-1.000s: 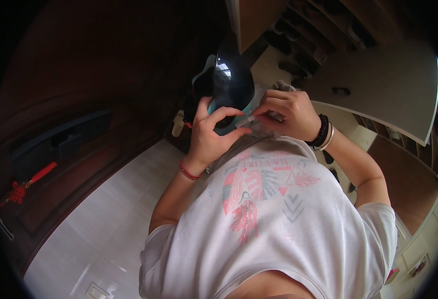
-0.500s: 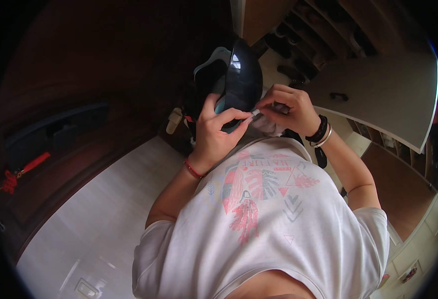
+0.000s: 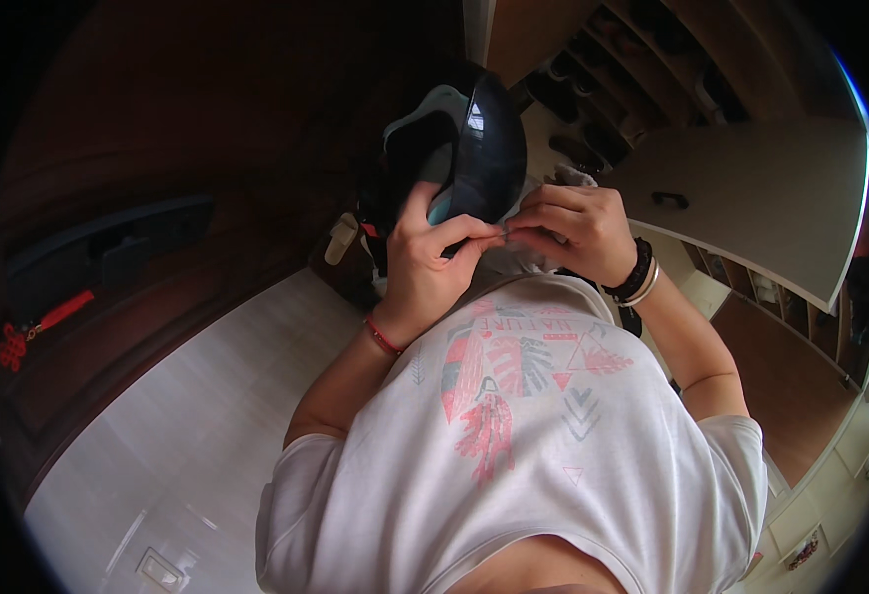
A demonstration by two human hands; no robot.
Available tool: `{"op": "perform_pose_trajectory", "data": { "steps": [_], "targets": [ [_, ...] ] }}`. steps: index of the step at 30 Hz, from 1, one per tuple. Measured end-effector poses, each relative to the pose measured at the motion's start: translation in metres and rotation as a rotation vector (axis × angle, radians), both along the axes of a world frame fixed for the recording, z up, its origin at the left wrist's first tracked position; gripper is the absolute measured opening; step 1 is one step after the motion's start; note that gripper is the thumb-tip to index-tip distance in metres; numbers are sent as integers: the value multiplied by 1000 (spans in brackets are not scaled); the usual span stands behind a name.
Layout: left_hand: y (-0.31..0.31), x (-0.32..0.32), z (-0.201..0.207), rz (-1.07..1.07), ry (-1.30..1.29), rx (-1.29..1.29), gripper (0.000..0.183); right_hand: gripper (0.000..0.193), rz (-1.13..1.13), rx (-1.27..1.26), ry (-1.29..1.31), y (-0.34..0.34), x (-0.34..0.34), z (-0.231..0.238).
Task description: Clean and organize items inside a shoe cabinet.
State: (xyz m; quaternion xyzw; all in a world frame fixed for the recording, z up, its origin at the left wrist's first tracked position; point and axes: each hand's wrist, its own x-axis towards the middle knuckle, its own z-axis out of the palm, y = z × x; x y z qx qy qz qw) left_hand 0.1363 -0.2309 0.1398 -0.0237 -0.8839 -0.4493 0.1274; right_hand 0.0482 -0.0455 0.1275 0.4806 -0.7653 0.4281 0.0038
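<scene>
A dark helmet (image 3: 494,148) with a glossy visor and pale teal trim is just beyond my hands. My left hand (image 3: 430,257), with a red cord at the wrist, has one finger raised against the helmet's trimmed opening. Its thumb and another finger are pinched together. My right hand (image 3: 578,233), wearing a dark bracelet and a pale bangle, pinches right at the left fingertips. Whatever is between the two pinches is too small to make out. Whitish-grey cloth (image 3: 517,261) lies below the fingertips, partly hidden by my right hand.
To the right, a pale cabinet door (image 3: 751,198) with a dark handle stands out from shelves of shoes (image 3: 578,153). A dark red-brown door (image 3: 157,119) with a long handle (image 3: 108,233) and a red knot ornament (image 3: 14,346) fills the left. Pale flooring (image 3: 207,396) lies below.
The small white piece seen between my fingertips is now hidden. My right hand has moved slightly down, its fingers more curled. The helmet sits a little further right in view.
</scene>
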Motion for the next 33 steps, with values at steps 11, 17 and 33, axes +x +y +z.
{"op": "perform_pose_trajectory", "data": {
  "steps": [11,17,33],
  "targets": [
    [-14,0,1,55,58,20,18,7,-72,203,2,10,-5,5],
    [-51,2,6,133,119,-60,15,3,-189,358,8,34,-13,-11],
    [-87,18,21,253,6,-71,13,7,-422,227,-91,62,-26,-33]
  ]
}}
